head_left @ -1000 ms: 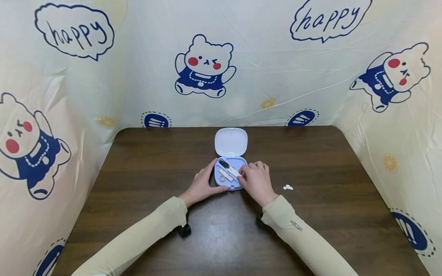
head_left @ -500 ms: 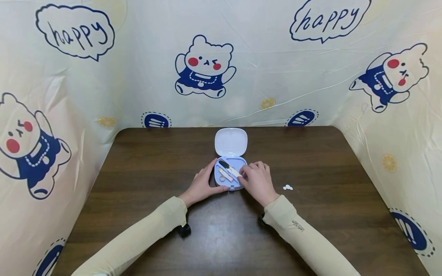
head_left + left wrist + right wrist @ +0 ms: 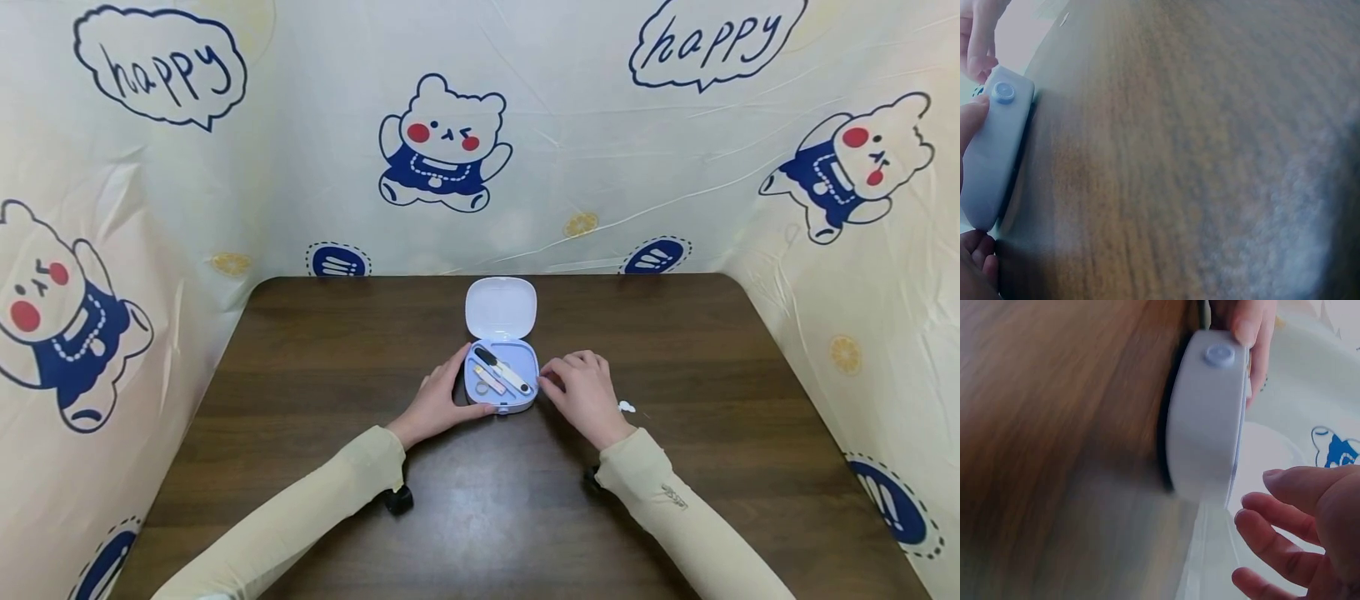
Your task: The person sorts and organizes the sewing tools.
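A light-blue plastic box stands on the table with its hinged lid raised. Inside lie a slim white tool with a black end, a small pink-and-white piece and a ring-shaped item. My left hand holds the box, thumb at the front rim and fingers along the left side. Just off the box's right side is my right hand. In the right wrist view its thumb and fingers are apart and hold nothing, near the pale box wall with its round button.
Small white pieces lie on the brown wooden table beside the right hand, which partly hides them. A printed curtain hangs behind and along both sides of the table.
My right hand has drawn back to the right, out of the box, leaving the black-ended white tool lying inside in full view. The left hand keeps its place on the box.
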Available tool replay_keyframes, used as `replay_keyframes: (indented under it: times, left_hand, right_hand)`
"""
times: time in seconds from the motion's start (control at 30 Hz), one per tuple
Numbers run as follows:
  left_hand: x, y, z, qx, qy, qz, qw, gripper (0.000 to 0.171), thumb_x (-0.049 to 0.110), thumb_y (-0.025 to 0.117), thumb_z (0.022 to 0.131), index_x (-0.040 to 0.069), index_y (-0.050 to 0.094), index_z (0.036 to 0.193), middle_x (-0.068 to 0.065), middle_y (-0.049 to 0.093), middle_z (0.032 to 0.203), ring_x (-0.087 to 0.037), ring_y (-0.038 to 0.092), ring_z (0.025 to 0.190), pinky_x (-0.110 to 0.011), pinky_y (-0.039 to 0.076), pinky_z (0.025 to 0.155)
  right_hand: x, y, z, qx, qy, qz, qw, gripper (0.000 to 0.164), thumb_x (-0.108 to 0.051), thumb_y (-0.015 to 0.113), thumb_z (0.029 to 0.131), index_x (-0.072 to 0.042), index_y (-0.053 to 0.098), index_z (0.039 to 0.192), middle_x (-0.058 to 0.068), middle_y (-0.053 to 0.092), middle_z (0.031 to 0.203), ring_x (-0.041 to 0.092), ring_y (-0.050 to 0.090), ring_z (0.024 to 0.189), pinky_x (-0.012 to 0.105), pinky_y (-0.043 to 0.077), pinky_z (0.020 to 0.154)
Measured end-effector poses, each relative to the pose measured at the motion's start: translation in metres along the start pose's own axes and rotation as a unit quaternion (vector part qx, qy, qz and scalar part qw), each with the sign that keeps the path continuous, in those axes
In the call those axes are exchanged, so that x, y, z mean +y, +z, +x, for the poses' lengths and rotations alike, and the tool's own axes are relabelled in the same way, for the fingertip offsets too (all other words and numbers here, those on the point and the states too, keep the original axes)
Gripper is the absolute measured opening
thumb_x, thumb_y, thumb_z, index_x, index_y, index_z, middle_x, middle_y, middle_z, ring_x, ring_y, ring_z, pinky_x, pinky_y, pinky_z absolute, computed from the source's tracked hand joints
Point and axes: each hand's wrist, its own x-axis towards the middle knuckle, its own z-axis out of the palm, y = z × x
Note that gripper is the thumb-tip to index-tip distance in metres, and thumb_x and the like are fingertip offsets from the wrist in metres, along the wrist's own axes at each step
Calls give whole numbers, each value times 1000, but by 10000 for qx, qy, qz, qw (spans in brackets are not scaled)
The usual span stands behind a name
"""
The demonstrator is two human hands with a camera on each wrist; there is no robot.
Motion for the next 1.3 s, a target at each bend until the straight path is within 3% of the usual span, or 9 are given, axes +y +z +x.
replay_keyframes:
  times: [0.23, 0.67, 0.97, 1.3]
  left_hand:
    - [1, -1, 0, -14, 17, -3, 10000, 116, 58, 84, 82, 20, 16, 169, -2, 28, 170, -30, 30, 153, -59, 19, 122]
    - [1, -2, -2, -46, -24, -15, 10000, 117, 60, 83, 82, 23, 15, 169, -2, 27, 171, -30, 29, 154, -58, 18, 123]
    - [1, -1, -1, -39, -33, -8, 10000, 117, 59, 83, 82, 21, 15, 169, -2, 28, 171, -30, 30, 153, -58, 19, 122]
    - [2, -2, -2, -62, -72, -18, 10000, 117, 59, 83, 82, 22, 14, 169, -1, 27, 171, -30, 30, 153, -58, 18, 122]
  right_hand:
    - [21, -12, -7, -258, 120, 84, 9996, 8, -17, 80, 93, -14, 80, 100, 5, 76, 98, 32, 56, 104, 61, 37, 105]
    - [67, -27, -22, -572, 113, -36, 9983, 6, -17, 81, 92, -15, 81, 98, 2, 74, 94, 36, 58, 107, 63, 39, 99]
    - [101, -35, -29, -1025, 372, 466, 9929, 6, -15, 79, 93, -17, 81, 98, -1, 71, 96, 38, 55, 108, 66, 36, 98]
    - [118, -38, -35, -1325, 484, 454, 9890, 4, -16, 79, 93, -17, 81, 96, 5, 68, 104, 42, 52, 113, 68, 34, 99]
